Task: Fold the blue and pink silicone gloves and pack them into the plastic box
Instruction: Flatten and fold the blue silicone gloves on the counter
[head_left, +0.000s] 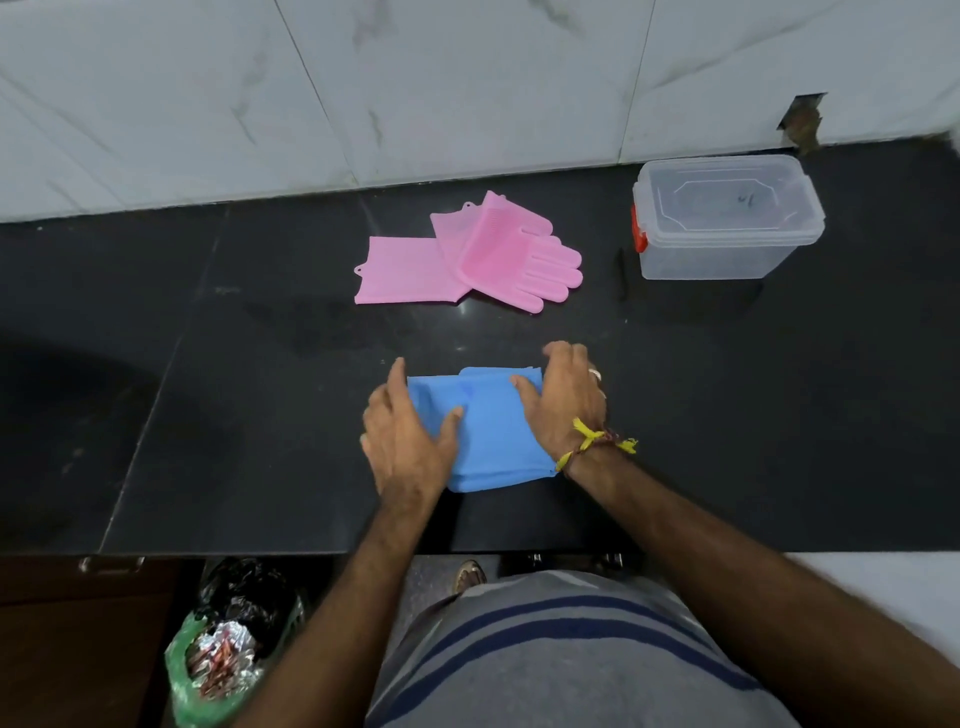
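Blue silicone gloves (491, 431), folded into a flat bundle on the black counter (208, 415), are pressed between 2 flattened palms: the left hand (410, 434) lies on the bundle's left edge with fingers spread, the right hand (563, 397) on its right edge with fingertips curled over the far corner. Beyond the bundle lie the pink gloves (467, 257), overlapping and unfolded. Right of those stands the clear plastic box (727, 218), its lid on and red latch showing, apparently empty; the bundle's right edge is hidden under the right hand.
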